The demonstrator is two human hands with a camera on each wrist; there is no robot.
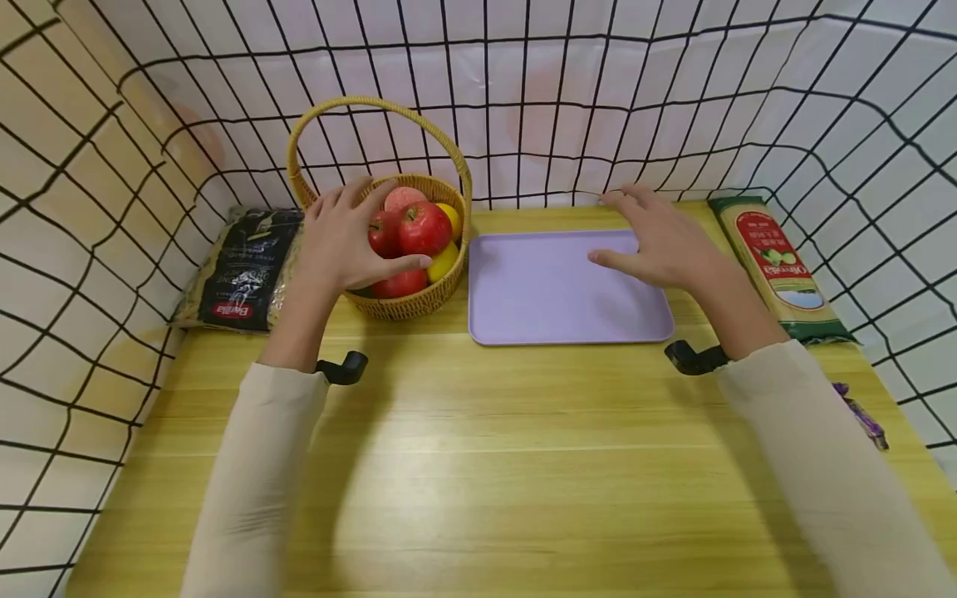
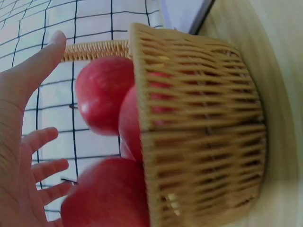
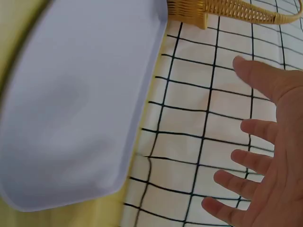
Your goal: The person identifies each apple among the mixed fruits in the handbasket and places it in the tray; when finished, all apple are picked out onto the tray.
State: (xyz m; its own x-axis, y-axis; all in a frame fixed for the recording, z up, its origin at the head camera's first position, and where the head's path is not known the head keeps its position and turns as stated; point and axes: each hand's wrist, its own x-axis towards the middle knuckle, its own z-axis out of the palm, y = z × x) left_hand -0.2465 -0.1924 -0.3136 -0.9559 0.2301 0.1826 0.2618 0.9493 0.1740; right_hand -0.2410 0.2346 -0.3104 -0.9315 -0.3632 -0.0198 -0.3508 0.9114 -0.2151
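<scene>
- Standing on the yellow wooden table (image 1: 419, 465) is a round, tan woven basket (image 1: 404, 307), tall-handled.
- A flat purple tray (image 1: 553, 291) lies just beside it.
- The left hand (image 1: 340, 241), stretched wide, is by the basket's left side.
- The right hand (image 1: 661, 237), also stretched wide, is over the tray's back right corner.
- Shiny red apples (image 1: 424, 228) and smooth yellow fruits (image 1: 444, 262) sit inside the basket.

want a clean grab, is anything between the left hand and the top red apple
Nothing visible is: the left hand hovers open by the basket, and the top red apple lies uncovered. The handle shows beyond the hand in the left wrist view.
</scene>
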